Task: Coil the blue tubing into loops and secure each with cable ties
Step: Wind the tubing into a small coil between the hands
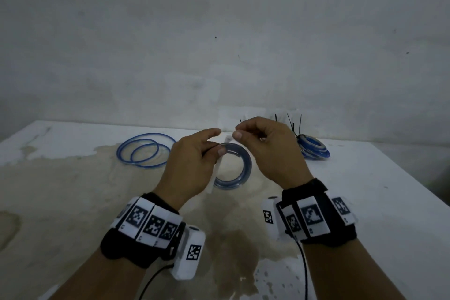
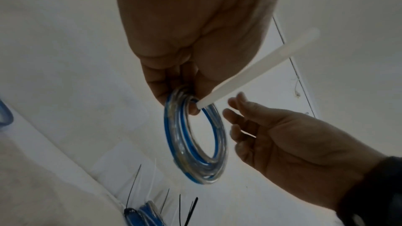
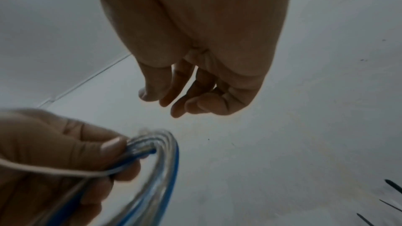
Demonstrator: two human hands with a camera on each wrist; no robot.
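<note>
My left hand (image 1: 214,145) holds a small coil of blue and clear tubing (image 1: 243,168) upright above the table, thumb and fingers pinching its top. A white cable tie (image 1: 217,170) passes through the coil at that pinch, and its long tail sticks out toward me. In the left wrist view the left hand's fingers (image 2: 174,92) clamp the coil (image 2: 195,143) and the tie (image 2: 250,75). My right hand (image 1: 239,132) hovers just right of the coil, fingers loosely curled and holding nothing (image 3: 174,99).
Loose loops of blue tubing (image 1: 146,151) lie on the white, stained table (image 1: 73,178) at the back left. A stack of tied coils with black cable ties sticking up (image 1: 313,150) sits at the back right. A wall stands close behind.
</note>
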